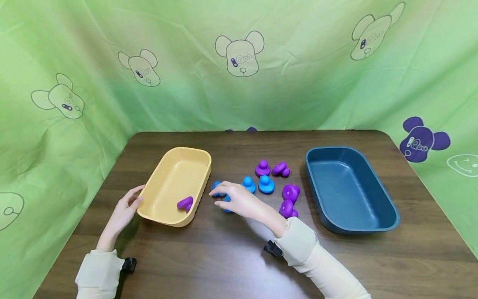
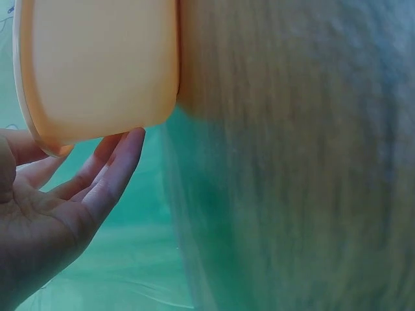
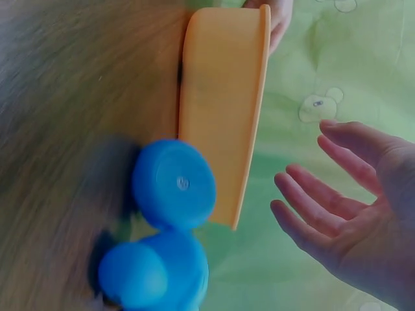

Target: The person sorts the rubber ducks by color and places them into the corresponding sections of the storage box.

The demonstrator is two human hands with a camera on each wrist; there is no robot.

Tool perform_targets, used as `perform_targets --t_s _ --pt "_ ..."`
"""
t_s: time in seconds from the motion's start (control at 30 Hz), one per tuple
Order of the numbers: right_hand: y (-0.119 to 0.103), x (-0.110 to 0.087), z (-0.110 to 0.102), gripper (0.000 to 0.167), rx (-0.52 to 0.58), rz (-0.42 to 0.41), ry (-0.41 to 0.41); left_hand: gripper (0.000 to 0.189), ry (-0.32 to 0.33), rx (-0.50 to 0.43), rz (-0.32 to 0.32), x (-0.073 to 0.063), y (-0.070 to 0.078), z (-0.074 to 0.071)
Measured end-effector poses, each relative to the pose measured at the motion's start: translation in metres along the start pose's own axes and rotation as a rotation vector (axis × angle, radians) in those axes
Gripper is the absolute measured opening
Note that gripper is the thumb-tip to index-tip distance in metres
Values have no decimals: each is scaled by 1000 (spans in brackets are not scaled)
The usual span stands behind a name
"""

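Note:
My left hand [image 1: 123,209] grips the near left corner of a yellow bin [image 1: 175,166], with fingers against its outer wall and the thumb at its rim. Inside the bin lies a purple knob-shaped piece [image 1: 185,203]. Above the blue pieces, my right hand [image 1: 239,200] hovers with loosely bent fingers and holds nothing. A blue piece [image 1: 217,189] with a round base and a ball-like knob is beside its fingertips; another blue piece [image 1: 227,204] is partly hidden beneath it. The right wrist view shows two blue pieces [image 3: 175,184] close together, apart from the fingers.
Two more blue pieces [image 1: 266,185] and several purple pieces [image 1: 262,169] lie mid-table. A dark blue bin [image 1: 343,187] stands on the right with nothing in it. Green printed cloth [image 1: 186,91] surrounds the wooden table [image 1: 194,265].

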State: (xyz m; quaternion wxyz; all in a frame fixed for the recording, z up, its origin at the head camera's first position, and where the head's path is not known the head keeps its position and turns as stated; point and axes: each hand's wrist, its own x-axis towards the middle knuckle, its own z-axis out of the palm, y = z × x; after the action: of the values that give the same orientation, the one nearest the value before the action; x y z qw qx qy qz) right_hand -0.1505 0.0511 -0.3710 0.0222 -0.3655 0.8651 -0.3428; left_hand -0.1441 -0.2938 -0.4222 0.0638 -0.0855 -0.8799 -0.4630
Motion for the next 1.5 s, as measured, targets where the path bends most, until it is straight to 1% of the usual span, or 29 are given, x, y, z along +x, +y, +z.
perform_targets --t_s 0.2,0.4,0.5,0.77,1.13,1.3,1.4,1.5 --pt "5 -14 -11 26 16 33 -3 32 -6 6 -8 0 -1 0" --pt "12 -26 -20 26 16 30 17 32 -8 8 -10 -1 -2 0" --pt "16 -31 -24 26 -14 44 34 33 -9 7 -13 0 -2 0" --pt "26 -47 -33 27 -22 75 37 33 -12 18 -11 -1 1 -1" --pt "32 -68 -45 29 -58 164 49 32 -10 17 -4 1 -1 -1" --pt "36 -78 -49 29 -80 169 45 32 -9 19 -8 2 -3 -1" --pt "40 -83 -50 29 -90 168 51 33 -13 20 -20 1 -1 -1" --pt "43 -89 -51 30 -112 174 58 33 -14 17 -18 1 0 -1"
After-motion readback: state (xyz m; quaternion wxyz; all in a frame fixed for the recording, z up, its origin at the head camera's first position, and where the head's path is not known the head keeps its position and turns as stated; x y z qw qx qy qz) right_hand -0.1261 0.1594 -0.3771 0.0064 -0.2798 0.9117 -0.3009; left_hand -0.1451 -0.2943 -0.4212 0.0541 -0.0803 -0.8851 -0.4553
